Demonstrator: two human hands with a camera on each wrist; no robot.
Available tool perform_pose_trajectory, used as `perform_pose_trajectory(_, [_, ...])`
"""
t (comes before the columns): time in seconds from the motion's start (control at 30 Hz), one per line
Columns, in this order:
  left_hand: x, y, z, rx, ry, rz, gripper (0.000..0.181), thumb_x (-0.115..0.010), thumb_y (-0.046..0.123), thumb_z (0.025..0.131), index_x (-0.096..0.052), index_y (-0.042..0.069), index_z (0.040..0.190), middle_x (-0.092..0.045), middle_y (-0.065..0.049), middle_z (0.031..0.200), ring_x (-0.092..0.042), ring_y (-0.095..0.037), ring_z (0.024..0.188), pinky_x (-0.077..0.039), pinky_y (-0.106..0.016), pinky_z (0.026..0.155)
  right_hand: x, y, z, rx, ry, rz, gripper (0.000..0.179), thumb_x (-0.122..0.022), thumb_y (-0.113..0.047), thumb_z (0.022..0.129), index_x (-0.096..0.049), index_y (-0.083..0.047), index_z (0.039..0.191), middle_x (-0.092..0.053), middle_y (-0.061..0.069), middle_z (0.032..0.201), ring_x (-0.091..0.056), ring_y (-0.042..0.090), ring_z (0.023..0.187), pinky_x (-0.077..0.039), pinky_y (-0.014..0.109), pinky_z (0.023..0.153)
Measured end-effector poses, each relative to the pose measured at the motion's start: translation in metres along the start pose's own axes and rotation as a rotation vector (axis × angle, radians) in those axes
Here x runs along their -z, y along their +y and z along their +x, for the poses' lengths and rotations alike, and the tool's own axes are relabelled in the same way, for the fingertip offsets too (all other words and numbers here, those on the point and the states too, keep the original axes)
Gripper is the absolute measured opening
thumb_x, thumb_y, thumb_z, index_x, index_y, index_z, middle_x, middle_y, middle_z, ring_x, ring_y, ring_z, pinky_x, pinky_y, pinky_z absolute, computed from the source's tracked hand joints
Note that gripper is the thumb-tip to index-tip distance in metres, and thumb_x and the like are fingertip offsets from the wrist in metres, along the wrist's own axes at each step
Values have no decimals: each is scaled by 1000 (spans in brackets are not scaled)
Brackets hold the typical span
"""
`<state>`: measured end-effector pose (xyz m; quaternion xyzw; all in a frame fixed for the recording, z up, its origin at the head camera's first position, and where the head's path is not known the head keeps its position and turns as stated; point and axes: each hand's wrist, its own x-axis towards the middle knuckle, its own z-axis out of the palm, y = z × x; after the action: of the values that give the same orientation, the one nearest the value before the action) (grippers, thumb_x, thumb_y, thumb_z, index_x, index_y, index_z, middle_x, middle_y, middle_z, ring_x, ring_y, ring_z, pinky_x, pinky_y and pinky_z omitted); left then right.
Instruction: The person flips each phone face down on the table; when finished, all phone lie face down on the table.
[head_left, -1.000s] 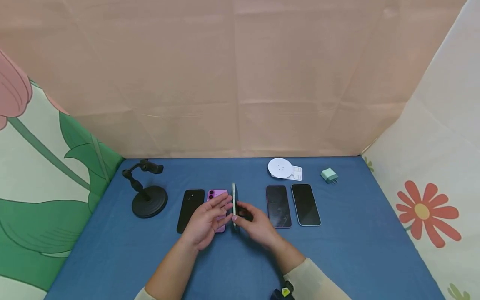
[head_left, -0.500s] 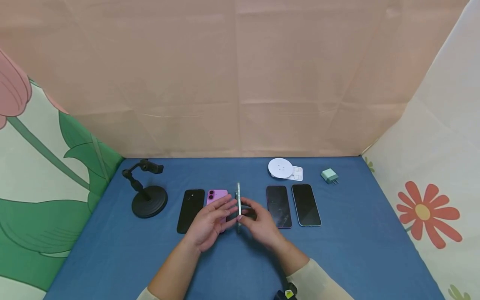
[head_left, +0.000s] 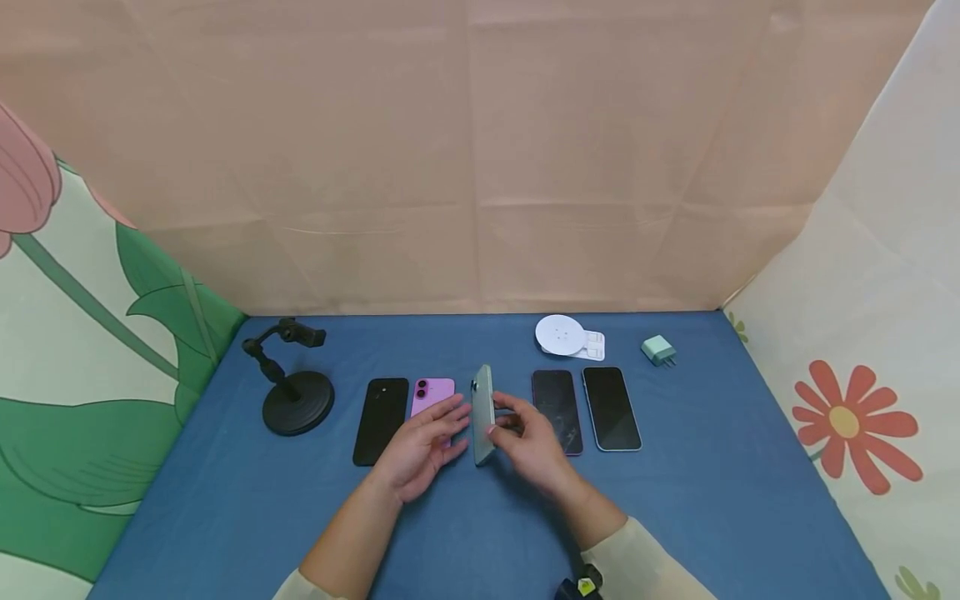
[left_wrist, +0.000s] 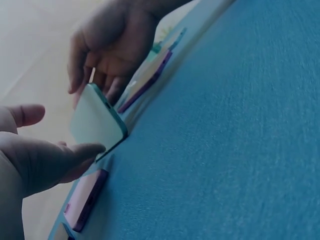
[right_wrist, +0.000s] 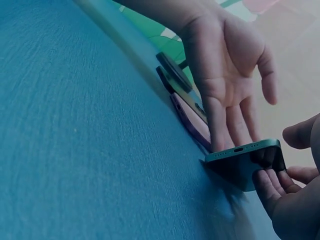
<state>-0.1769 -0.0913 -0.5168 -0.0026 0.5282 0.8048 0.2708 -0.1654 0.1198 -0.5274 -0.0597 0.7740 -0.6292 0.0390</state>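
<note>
A pale green smartphone [head_left: 483,415] stands on its long edge on the blue cloth, leaning to the right. Its back faces my left hand [head_left: 420,450], and its dark screen [right_wrist: 245,167] faces the right one. My right hand [head_left: 532,446] holds the phone's upper edge, thumb near the close end and bent fingers on the screen side. The left fingers are extended with the palm turned up, beside the phone's lower edge; whether they touch it is unclear. Behind those fingers lies a purple phone [head_left: 433,392], partly covered. A black phone [head_left: 381,421] lies left of it.
Two dark-screened phones, one cracked-looking phone [head_left: 557,408] and one light-rimmed phone [head_left: 612,408], lie to the right. Behind them are a white round charging stand [head_left: 560,335] and a green plug adapter [head_left: 658,350]. A black phone holder [head_left: 298,404] stands far left.
The phone has shifted slightly right with my right hand and has tipped from edge-on, so its green back now shows. My left hand has barely moved, its fingers staying extended.
</note>
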Motion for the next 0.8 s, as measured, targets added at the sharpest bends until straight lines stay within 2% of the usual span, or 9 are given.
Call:
perform_pose_trajectory(0.17, [1, -5, 6, 16, 19, 15, 61, -46, 8, 108, -22, 2, 164, -22, -19, 170, -18, -35, 157, -21, -59, 124, 2, -1, 0, -31, 17, -4, 52, -73, -10, 95, -58, -3, 144, -63, 14, 135, -66, 27, 108, -54, 31, 84])
perform_pose_trajectory(0.47, [2, -9, 9, 25, 9, 15, 62, -48, 9, 108, -21, 2, 164, -22, -20, 170, -22, -37, 156, -22, -59, 123, 8, 4, -3, -42, 36, 14, 52, -72, -7, 95, -56, 2, 144, -60, 16, 139, -63, 26, 104, -52, 26, 79])
perform_pose_trajectory(0.6, [1, -9, 9, 25, 7, 11, 61, -47, 9, 108, -22, 2, 164, -22, -20, 170, -23, -37, 156, -23, -59, 123, 11, 6, -4, -59, 33, 3, 52, -71, -9, 97, -55, 0, 146, -59, 15, 140, -62, 25, 105, -52, 26, 81])
perform_pose_trajectory(0.8, [0, -10, 9, 22, 6, 14, 61, -47, 9, 108, -23, 3, 164, -25, -19, 169, -24, -36, 155, -25, -58, 122, 15, 8, -6, -85, 35, 8, 52, -71, -10, 97, -57, -3, 146, -61, 12, 138, -61, 24, 104, -51, 27, 76])
